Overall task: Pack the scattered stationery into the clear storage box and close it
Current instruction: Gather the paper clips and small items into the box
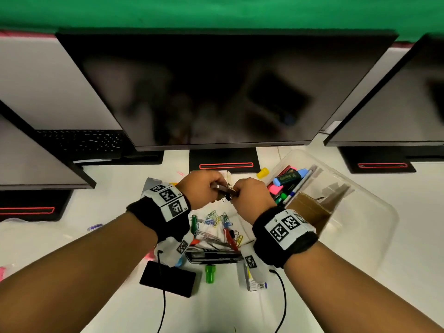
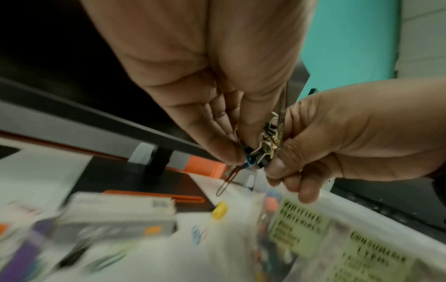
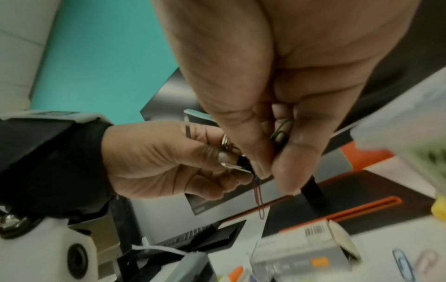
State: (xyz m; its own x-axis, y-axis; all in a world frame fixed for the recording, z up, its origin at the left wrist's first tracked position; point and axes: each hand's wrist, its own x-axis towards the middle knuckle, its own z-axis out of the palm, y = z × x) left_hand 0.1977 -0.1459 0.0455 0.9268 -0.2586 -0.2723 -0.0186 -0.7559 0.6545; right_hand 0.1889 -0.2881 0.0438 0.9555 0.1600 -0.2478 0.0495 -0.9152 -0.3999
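Observation:
Both hands meet above the desk on a tangled clump of binder clips and paper clips [image 1: 227, 191]. My left hand [image 1: 216, 188] pinches the clump [image 2: 266, 142] from the left, and a red paper clip [image 2: 226, 181] dangles below it. From the right, my right hand [image 1: 236, 191] pinches the same clump. In the right wrist view the right hand [image 3: 267, 171] also has a green paper clip [image 3: 281, 129] between its fingers. The clear storage box [image 1: 360, 212] stands open to the right, holding highlighters [image 1: 286, 180], pens and a cardboard box [image 1: 310, 210].
Loose coloured paper clips [image 1: 216, 219] lie under the hands, with a black stapler [image 1: 213, 257], a green cap [image 1: 210, 273], a staples box [image 1: 254, 280] and a black device [image 1: 168, 281] nearer me. A yellow cap [image 1: 262, 173] lies by the monitor stand [image 1: 223, 157].

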